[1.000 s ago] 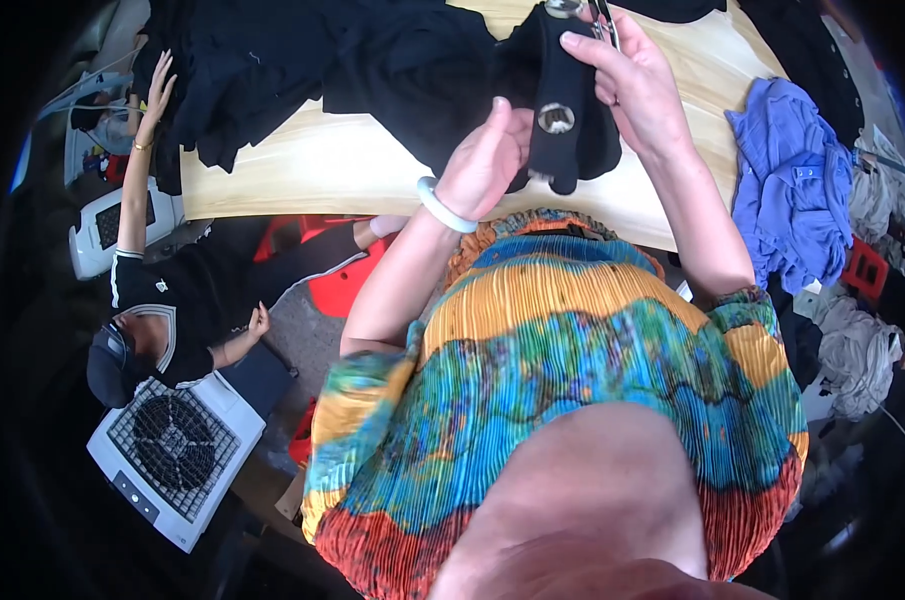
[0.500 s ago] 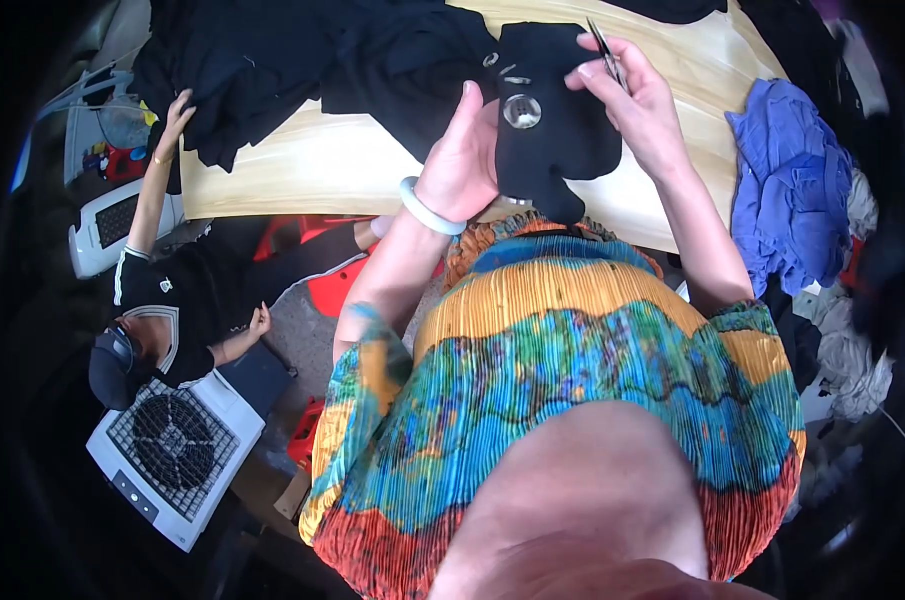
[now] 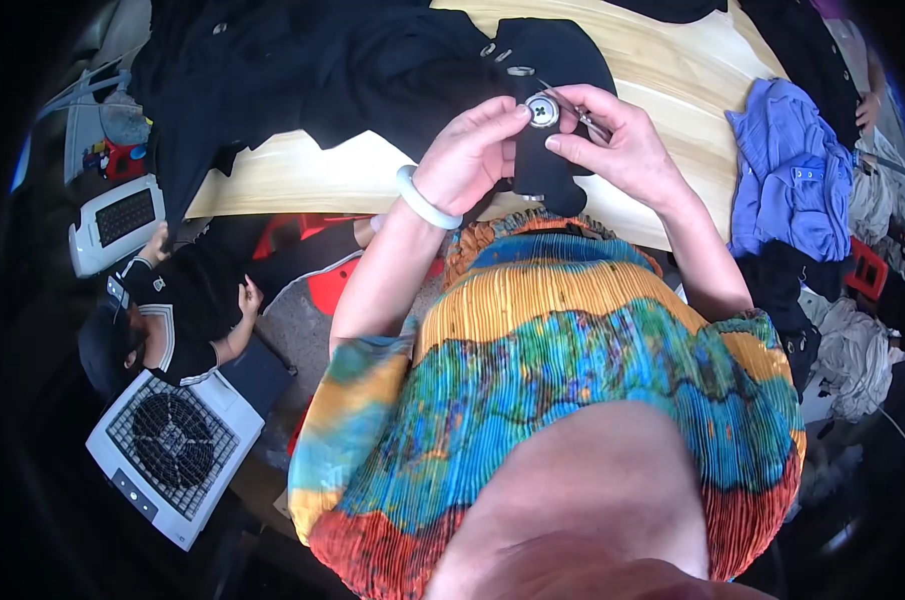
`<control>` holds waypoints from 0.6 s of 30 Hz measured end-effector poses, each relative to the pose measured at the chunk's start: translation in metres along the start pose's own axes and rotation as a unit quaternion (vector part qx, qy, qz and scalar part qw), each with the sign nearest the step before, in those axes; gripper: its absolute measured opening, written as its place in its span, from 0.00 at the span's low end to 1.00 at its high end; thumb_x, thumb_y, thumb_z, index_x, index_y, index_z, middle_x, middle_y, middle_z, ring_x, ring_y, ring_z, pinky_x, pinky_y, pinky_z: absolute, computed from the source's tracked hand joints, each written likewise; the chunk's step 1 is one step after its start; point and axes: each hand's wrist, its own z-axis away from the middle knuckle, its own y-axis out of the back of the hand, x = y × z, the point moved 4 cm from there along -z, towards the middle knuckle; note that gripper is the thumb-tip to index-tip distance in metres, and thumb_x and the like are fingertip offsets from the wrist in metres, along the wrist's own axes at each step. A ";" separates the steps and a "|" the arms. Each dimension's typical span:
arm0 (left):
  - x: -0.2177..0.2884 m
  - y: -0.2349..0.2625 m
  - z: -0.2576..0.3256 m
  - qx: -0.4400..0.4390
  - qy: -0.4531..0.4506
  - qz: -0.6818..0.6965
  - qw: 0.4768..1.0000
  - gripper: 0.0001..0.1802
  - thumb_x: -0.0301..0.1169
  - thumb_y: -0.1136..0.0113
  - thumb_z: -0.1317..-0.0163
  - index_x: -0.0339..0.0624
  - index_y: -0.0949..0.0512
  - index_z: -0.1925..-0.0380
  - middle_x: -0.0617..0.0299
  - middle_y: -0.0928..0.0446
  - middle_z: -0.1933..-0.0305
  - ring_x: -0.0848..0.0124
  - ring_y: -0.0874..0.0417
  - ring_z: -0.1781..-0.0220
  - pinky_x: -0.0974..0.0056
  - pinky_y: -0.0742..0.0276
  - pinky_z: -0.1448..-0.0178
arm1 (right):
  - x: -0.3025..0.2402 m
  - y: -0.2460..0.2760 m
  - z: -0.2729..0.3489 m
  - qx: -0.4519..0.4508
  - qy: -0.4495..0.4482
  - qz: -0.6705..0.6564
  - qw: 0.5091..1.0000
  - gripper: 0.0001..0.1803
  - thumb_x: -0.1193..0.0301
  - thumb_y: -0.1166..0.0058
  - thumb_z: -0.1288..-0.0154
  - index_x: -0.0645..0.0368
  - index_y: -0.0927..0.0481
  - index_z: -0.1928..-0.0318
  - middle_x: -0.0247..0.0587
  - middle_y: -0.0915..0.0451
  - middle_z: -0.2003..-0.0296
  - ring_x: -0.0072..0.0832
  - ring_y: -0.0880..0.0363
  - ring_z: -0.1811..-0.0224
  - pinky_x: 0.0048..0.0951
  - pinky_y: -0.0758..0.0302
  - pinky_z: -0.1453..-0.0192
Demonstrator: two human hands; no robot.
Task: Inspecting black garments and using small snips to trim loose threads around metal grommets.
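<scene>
Worktop (image 3: 272,175) of pale wood fills the upper part of the head view, its near edge running just in front of the person's body. Black garments (image 3: 302,70) heaped over its far left corner and spilling off the left edge. Blue shirt (image 3: 787,170) draped at the right edge, with grey and white cloth (image 3: 857,350) piled below it, off the worktop. Floor (image 3: 302,330) to the left, below the worktop: a second person (image 3: 187,310) in dark clothes crouched there, beside a white box fan (image 3: 167,440) lying grille-up and a white keyboard-like device (image 3: 117,220) nearer the left edge.

Black fabric piece (image 3: 552,170) at the near edge, middle, lifted slightly between both hands. Left hand (image 3: 472,150), white bangle (image 3: 422,200) on the wrist, fingers narrowly pinched on a silver four-hole button (image 3: 542,110) set against the fabric. Right hand (image 3: 617,140) closed round the fabric's right side, fingertips touching the button; a thin metal tool (image 3: 577,105) shows at its fingers, too small to identify.
</scene>
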 end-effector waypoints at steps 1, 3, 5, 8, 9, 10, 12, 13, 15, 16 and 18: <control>0.002 -0.004 0.002 0.000 0.000 -0.001 1.000 0.04 0.30 0.48 0.43 0.44 0.28 0.70 0.66 0.25 0.70 0.78 0.24 0.69 0.74 0.27 0.65 | 0.000 -0.001 0.001 0.011 0.015 -0.015 1.000 0.19 0.73 0.41 0.51 0.62 0.27 0.56 0.29 0.27 0.72 0.15 0.31 0.70 0.18 0.32 0.62; 0.002 -0.008 0.005 0.034 0.023 0.032 0.999 0.03 0.29 0.48 0.43 0.44 0.28 0.70 0.67 0.26 0.71 0.80 0.25 0.71 0.76 0.30 0.69 | -0.003 -0.002 0.000 0.032 0.034 -0.007 0.999 0.16 0.74 0.42 0.51 0.62 0.26 0.59 0.32 0.27 0.72 0.18 0.29 0.69 0.20 0.31 0.62; 0.000 -0.002 0.006 0.023 0.032 0.034 0.999 0.03 0.29 0.48 0.43 0.44 0.28 0.70 0.67 0.26 0.71 0.79 0.25 0.71 0.76 0.30 0.69 | -0.013 0.000 -0.001 0.027 0.063 0.135 0.988 0.12 0.75 0.42 0.51 0.63 0.24 0.64 0.34 0.27 0.73 0.19 0.28 0.70 0.20 0.31 0.64; -0.006 0.008 0.005 -0.010 0.023 0.024 0.999 0.04 0.29 0.49 0.42 0.43 0.27 0.67 0.66 0.25 0.68 0.79 0.25 0.68 0.75 0.29 0.66 | -0.020 0.001 0.001 0.047 0.114 0.171 0.978 0.08 0.75 0.42 0.51 0.64 0.24 0.68 0.35 0.29 0.75 0.20 0.30 0.73 0.19 0.33 0.68; -0.005 0.008 0.005 -0.033 0.007 0.012 0.999 0.06 0.29 0.50 0.42 0.42 0.27 0.65 0.65 0.25 0.66 0.79 0.24 0.65 0.75 0.29 0.64 | -0.023 0.001 0.001 0.048 0.114 0.170 0.978 0.08 0.75 0.42 0.51 0.64 0.24 0.68 0.35 0.29 0.75 0.20 0.30 0.73 0.19 0.33 0.68; -0.005 0.006 0.007 -0.033 0.008 0.011 0.999 0.06 0.29 0.50 0.42 0.42 0.27 0.65 0.65 0.25 0.66 0.79 0.24 0.65 0.75 0.29 0.64 | -0.027 0.002 0.001 0.059 0.121 0.146 0.980 0.08 0.76 0.42 0.51 0.64 0.24 0.68 0.35 0.29 0.75 0.19 0.30 0.74 0.19 0.34 0.69; 0.002 -0.006 0.015 -0.080 -0.055 0.016 0.995 0.09 0.28 0.51 0.41 0.41 0.28 0.60 0.65 0.25 0.63 0.79 0.25 0.62 0.74 0.29 0.61 | -0.035 0.005 0.001 0.081 0.135 0.108 0.982 0.07 0.76 0.43 0.50 0.64 0.25 0.69 0.33 0.29 0.76 0.17 0.33 0.76 0.17 0.36 0.71; 0.000 0.002 0.014 -0.096 -0.065 0.022 0.993 0.12 0.27 0.53 0.40 0.39 0.30 0.56 0.63 0.26 0.60 0.77 0.26 0.59 0.72 0.30 0.57 | -0.035 0.007 0.001 0.091 0.114 0.064 0.987 0.07 0.76 0.43 0.49 0.64 0.25 0.68 0.31 0.29 0.76 0.16 0.33 0.76 0.17 0.36 0.71; 0.003 -0.002 0.017 -0.106 -0.084 0.022 0.991 0.12 0.27 0.53 0.40 0.39 0.31 0.55 0.62 0.27 0.59 0.76 0.26 0.58 0.71 0.30 0.56 | -0.035 0.009 0.004 0.121 0.083 -0.017 0.989 0.06 0.74 0.44 0.46 0.63 0.24 0.67 0.28 0.28 0.75 0.11 0.35 0.75 0.14 0.38 0.72; 0.006 -0.005 0.018 -0.117 -0.103 0.024 0.987 0.13 0.27 0.53 0.40 0.38 0.31 0.55 0.61 0.27 0.57 0.74 0.26 0.57 0.69 0.30 0.54 | -0.035 0.010 0.006 0.123 0.083 -0.017 0.989 0.06 0.74 0.44 0.46 0.63 0.24 0.67 0.28 0.28 0.75 0.11 0.35 0.75 0.14 0.38 0.72; 0.007 -0.007 0.019 -0.132 -0.122 0.023 0.983 0.13 0.27 0.53 0.40 0.38 0.31 0.54 0.61 0.27 0.57 0.73 0.26 0.56 0.68 0.30 0.52 | -0.030 0.013 0.010 0.124 0.031 -0.014 0.992 0.06 0.74 0.45 0.46 0.62 0.24 0.67 0.27 0.28 0.74 0.09 0.36 0.75 0.12 0.40 0.72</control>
